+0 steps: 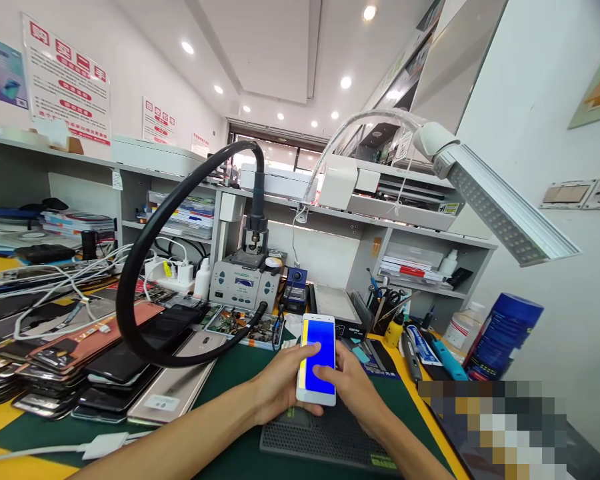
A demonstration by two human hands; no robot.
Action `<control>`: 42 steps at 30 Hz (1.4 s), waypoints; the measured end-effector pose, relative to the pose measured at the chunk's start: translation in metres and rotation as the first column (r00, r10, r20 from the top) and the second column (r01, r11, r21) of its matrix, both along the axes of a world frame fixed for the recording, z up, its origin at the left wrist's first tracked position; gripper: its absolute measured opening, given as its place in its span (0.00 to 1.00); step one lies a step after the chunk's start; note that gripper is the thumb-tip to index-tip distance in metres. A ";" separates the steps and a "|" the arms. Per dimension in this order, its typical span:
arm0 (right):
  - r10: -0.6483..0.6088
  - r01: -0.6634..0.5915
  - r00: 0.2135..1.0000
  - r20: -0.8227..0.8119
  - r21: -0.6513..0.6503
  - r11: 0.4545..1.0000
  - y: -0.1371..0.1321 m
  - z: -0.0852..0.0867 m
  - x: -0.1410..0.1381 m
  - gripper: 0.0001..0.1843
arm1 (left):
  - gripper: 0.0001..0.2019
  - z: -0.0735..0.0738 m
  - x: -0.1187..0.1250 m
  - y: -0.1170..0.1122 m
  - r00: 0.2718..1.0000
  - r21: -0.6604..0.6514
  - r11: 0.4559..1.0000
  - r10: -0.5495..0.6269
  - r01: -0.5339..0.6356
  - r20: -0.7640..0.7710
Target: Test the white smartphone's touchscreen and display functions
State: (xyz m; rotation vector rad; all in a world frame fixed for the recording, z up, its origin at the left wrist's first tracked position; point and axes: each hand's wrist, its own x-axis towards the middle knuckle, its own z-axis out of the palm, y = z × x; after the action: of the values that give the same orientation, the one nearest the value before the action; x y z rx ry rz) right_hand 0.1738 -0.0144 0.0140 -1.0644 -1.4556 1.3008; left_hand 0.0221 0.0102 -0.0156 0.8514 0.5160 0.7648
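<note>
A white smartphone (pixel 329 393) is held upright in front of me, its screen lit mostly blue with a yellow strip down the left side. Fingers of my left hand (pixel 275 383) wrap round its left edge and under its lower part, and the thumb rests on the screen. From the other side my right hand (pixel 357 383) grips the phone, its thumb also on the glass. Below the hands lies a dark textured mat (pixel 320 443) on the green work mat (pixel 235 393). The back of the phone is hidden.
Stacked phones and phone parts (pixel 105 353) with white cables crowd the left. A hot-air station (pixel 245 283) stands behind, its black hose (pixel 125 280) arching forward. At right are a blue can (pixel 505 337), a bottle (pixel 464 327) and tools. An LED lamp (pixel 510 203) hangs above.
</note>
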 end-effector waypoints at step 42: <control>-0.080 0.074 0.995 -0.058 -0.107 0.992 0.010 -0.015 0.004 0.26 | 0.34 0.004 -0.004 0.000 0.991 -0.062 0.995 -0.066 0.074 0.113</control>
State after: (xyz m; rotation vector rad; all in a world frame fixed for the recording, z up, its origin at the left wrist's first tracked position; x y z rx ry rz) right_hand 0.1775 -0.0043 -0.0005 -1.1270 -1.2997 1.3551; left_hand 0.0181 0.0103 -0.0113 0.7576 0.4084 0.7224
